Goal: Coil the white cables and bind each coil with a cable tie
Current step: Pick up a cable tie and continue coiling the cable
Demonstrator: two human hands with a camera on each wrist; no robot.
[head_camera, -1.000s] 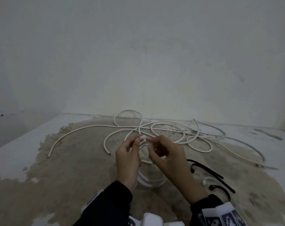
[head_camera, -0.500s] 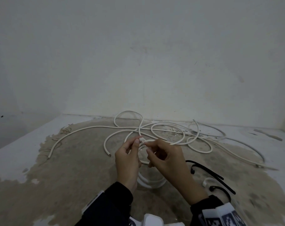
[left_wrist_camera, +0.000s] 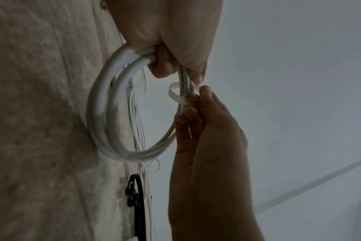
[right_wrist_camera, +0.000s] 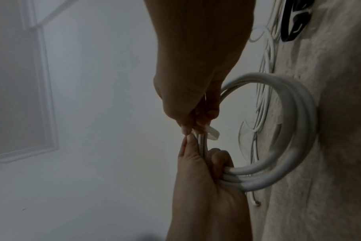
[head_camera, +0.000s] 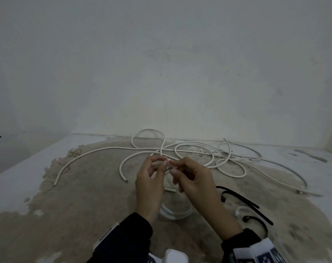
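A coil of white cable (left_wrist_camera: pixel 105 114) hangs from my left hand (head_camera: pixel 151 177), whose fingers curl round its top strands (right_wrist_camera: pixel 233 172). Its lower arc (head_camera: pixel 176 215) sits at the floor. A white cable tie (left_wrist_camera: pixel 175 94) loops round the strands just beside that grip. My right hand (head_camera: pixel 191 177) pinches the tie (right_wrist_camera: pixel 211 133) between thumb and fingertips, tip to tip with the left thumb and forefinger. In the head view only a small white bit of the tie (head_camera: pixel 168 160) shows between the fingertips.
Loose white cables (head_camera: pixel 195 154) sprawl in loops over the worn floor beyond my hands, up to the wall. Black cable ties (head_camera: pixel 242 202) and a white tie (head_camera: pixel 239 210) lie on the floor to the right of the coil.
Both hands have stayed at the top of the coil. The right fingertips have drawn closer to the left ones, and less of the white tie shows between them.
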